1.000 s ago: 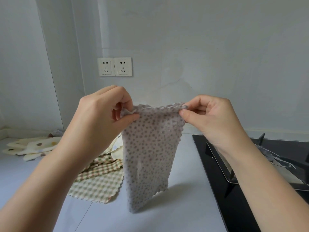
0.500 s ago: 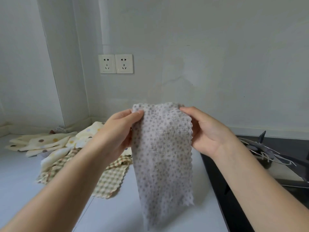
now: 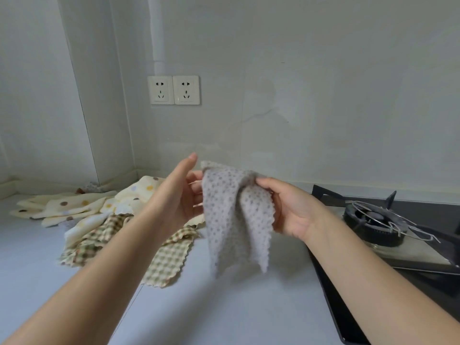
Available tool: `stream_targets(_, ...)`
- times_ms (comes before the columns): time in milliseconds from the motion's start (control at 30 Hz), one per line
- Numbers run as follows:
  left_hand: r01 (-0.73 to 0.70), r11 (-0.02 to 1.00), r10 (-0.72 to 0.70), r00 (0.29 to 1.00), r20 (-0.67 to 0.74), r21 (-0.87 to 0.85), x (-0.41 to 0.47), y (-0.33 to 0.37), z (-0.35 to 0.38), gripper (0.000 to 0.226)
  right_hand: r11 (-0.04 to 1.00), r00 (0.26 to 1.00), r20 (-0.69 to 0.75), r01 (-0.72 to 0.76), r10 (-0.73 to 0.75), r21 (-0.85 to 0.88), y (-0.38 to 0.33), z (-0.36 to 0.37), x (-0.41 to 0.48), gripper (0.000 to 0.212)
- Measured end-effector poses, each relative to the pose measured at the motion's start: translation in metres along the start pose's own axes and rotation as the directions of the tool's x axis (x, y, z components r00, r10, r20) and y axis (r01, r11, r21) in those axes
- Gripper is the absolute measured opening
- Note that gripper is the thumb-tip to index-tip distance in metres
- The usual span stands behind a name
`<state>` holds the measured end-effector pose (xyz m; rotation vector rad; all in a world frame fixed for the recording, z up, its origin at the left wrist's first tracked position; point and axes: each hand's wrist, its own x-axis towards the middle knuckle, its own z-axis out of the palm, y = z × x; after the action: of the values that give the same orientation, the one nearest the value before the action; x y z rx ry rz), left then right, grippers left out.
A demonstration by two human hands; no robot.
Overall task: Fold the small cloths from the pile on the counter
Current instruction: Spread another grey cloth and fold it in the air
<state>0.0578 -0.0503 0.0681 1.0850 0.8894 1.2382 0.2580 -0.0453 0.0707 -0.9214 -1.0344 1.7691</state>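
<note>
Grey dotted cloth (image 3: pixel 234 220), scalloped edge, bunched in right hand (image 3: pixel 290 212)

**Domestic kitchen, worktop corner.**

- Pale grey counter (image 3: pixel 224 307) runs to a far-left corner. A low upstand (image 3: pixel 124 176) lines its join with the plain painted wall (image 3: pixel 323 70).
- Black glass gas hob (image 3: pixel 331 307) is set into the counter at the right. It carries a round black burner (image 3: pixel 373 220) on a steel tray (image 3: pixel 410 255), with a wire pan support (image 3: pixel 420 231) over the burner.
- Twin wall sockets (image 3: pixel 173 90) sit on the far wall above the counter, left of centre.
- White vertical pipe (image 3: pixel 156 28) runs down the wall above the sockets.
- Pile of small household cloths (image 3: pixel 99 220), spotted cream and green check, lies on the counter at the far left.
</note>
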Motion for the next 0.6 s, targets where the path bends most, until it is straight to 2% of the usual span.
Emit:
stream_targets(67,0.036,0.981,-0.054,0.995,0.087,0.189,-0.001,-0.009,0.001,0.046,1.0,0.999,-0.034,-0.003,0.004,0.023,-0.001,-0.004,0.001,0.02)
stream_targets(100,0.046,0.968,-0.078,0.989,0.124,0.248,-0.004,-0.013,0.004,0.043,0.999,0.998,-0.056,-0.003,0.005,0.037,-0.001,-0.007,0.002,0.02)
stream_targets(133,0.036,0.959,-0.077,0.988,0.137,0.28,-0.005,-0.017,0.006,0.03,0.999,0.997,-0.075,-0.003,0.007,0.054,0.001,-0.01,0.003,0.021)
stream_targets(167,0.033,0.962,-0.073,0.988,0.137,0.27,-0.007,-0.02,0.01,0.016,0.998,0.996,-0.089,0.001,0.005,0.07,0.003,-0.012,0.003,0.022)
stream_targets(200,0.024,0.965,-0.054,0.993,0.109,0.261,-0.007,-0.022,0.013,0.013,0.996,0.996,-0.089,0.005,0.003,0.091,0.005,-0.013,0.002,0.024)
stream_targets(267,0.024,0.968,-0.037,0.998,0.046,0.25,-0.009,-0.025,0.015,0.016,0.996,0.999,-0.051,0.005,-0.001,0.087,0.013,-0.018,-0.002,0.027)
stream_targets(367,0.03,0.956,-0.031,1.0,-0.001,0.293,-0.013,-0.03,0.015,0.026,0.996,0.999,-0.03,0.017,-0.02,-0.087,0.028,-0.028,-0.013,0.015)
stream_targets(500,0.044,0.959,-0.028,0.998,-0.059,0.281,-0.021,-0.038,0.017,0.021,0.981,0.986,-0.102,0.117,-0.134,-0.157,0.038,-0.036,-0.024,0.017)
stream_targets(600,0.062,0.974,-0.055,0.998,-0.035,0.219,-0.021,-0.043,0.019,0.029,0.96,0.975,-0.056,0.2,-0.215,-0.195,0.04,-0.035,-0.026,0.016)
